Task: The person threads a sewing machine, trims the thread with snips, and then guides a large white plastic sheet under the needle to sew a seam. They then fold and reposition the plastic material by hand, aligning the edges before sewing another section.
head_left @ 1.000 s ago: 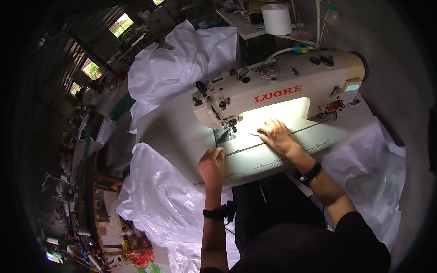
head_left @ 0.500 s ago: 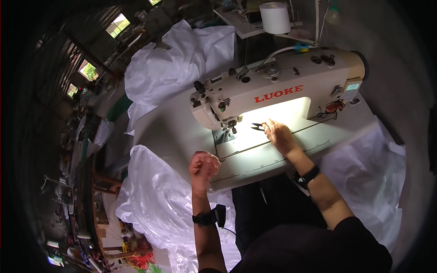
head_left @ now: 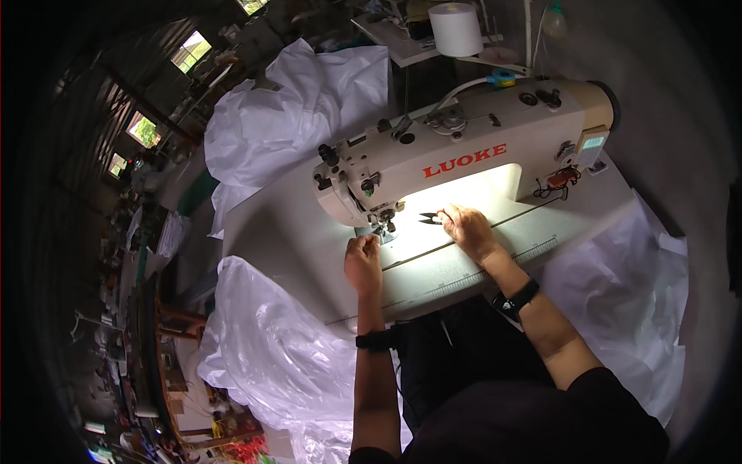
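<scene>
A white sewing machine (head_left: 456,158) stands in front of me, its lamp lighting the bed under the arm. My left hand (head_left: 363,265) is just in front of the presser foot (head_left: 384,230), fingers pinched together. Whatever is between those fingers, perhaps thread, is too small to make out. To its right, my right hand (head_left: 469,232) is closed around a pair of dark thread snips (head_left: 430,219). Their blades point left toward the needle area and stand apart. The handle is mostly hidden in my palm.
White plastic sheeting (head_left: 270,340) hangs off the table's left front, with more sheeting (head_left: 301,100) behind the machine and another sheet (head_left: 618,301) at the right. A white thread cone (head_left: 455,29) stands at the back. The table's front edge (head_left: 433,305) is close to my lap.
My left hand has moved up and right, from the table's front edge to the presser foot. My right hand stays nearly in place with the thread snips. The view has shifted slightly.
</scene>
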The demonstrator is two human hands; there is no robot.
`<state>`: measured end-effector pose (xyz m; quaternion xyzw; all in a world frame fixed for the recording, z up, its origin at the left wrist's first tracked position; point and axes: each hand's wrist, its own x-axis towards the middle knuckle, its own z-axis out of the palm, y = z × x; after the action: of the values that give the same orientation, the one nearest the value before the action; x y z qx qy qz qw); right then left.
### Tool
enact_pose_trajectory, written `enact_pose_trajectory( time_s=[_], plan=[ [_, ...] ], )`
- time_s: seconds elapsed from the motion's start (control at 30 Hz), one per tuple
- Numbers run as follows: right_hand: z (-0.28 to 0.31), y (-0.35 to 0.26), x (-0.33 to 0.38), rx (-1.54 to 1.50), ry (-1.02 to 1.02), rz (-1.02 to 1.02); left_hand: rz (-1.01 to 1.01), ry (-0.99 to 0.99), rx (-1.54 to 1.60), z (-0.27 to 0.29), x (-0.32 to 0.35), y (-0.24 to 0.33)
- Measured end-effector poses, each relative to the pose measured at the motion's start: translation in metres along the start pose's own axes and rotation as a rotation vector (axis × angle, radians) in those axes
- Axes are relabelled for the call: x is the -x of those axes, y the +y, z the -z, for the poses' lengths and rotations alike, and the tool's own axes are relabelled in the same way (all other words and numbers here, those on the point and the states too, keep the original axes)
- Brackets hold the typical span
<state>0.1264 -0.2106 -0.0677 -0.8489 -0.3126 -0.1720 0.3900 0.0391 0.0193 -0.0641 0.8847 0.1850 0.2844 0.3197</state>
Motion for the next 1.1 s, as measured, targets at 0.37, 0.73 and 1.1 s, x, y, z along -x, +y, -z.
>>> enact_pose_trajectory(
  time_s=[0.37, 0.73, 1.1],
  plan=[
    [-0.005, 0.000, 0.000, 0.216, 0.000, -0.052, 0.083, 0.098, -0.007, -0.023, -0.008, -0.010],
    [-0.002, -0.005, 0.001, 0.237, 0.005, 0.043, 0.034, 0.181, -0.002, -0.026, -0.008, -0.007],
    [-0.003, -0.003, 0.001, 0.253, -0.057, -0.008, 0.029, 0.173, 0.003, -0.025, -0.009, -0.004]
  ],
)
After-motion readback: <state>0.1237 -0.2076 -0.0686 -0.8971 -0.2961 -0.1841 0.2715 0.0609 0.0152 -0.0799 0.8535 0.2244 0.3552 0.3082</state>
